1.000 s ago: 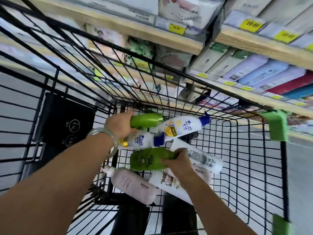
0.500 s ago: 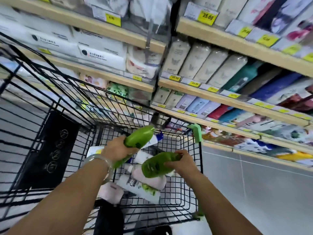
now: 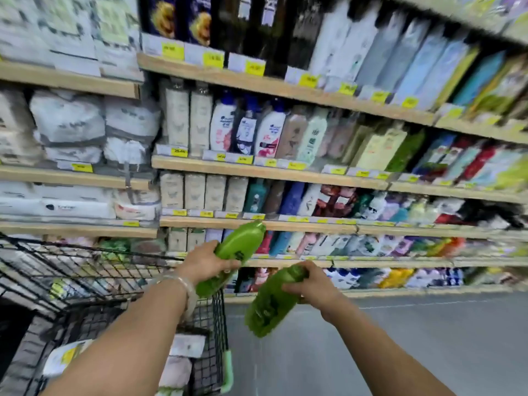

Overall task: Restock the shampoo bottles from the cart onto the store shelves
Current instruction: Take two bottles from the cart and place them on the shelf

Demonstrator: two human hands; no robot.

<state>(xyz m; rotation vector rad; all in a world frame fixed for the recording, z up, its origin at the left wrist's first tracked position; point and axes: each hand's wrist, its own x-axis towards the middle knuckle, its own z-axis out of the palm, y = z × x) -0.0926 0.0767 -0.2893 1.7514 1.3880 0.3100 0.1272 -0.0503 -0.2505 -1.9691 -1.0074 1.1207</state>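
**Ana:** Bottles first. Where are the two green ones?

**Ben:** Both are held in the air at the centre of the frame. The left hand (image 3: 210, 262) grasps the upper green bottle (image 3: 238, 245) with fingers wrapped round its lower body. Its narrow end points up and to the right, in front of the shelves (image 3: 257, 172).

**Ana:** And the other one?

**Ben:** The lower green bottle (image 3: 267, 308) is just to the right and lower, and it is tilted. Its free end points down and left over the grey floor (image 3: 414, 338). The right hand (image 3: 311, 284) clasps it near its upper end, fingers curled over the top.

**Ana:** Do the bottles touch?

**Ben:** No, a gap shows between them.

**Ana:** Where is the cart?

**Ben:** The black wire cart (image 3: 85, 270) is at the lower left of the frame, with a green bumper (image 3: 227, 372) on its near corner. The left forearm crosses above it, and a pale bracelet (image 3: 184, 282) sits on that wrist. Pale items (image 3: 185, 344) lie inside the cart. They may be more bottles, but the blur is too heavy to be sure.

**Ana:** And the shelving?

**Ben:** Wooden boards fill the upper half, with yellow price tags (image 3: 173, 50) along their edges. White bottles with blue caps (image 3: 223, 124) stand upright at the upper centre. Rows of coloured bottles run off to the right. Wrapped white packs (image 3: 67, 121) are stacked at the upper left.
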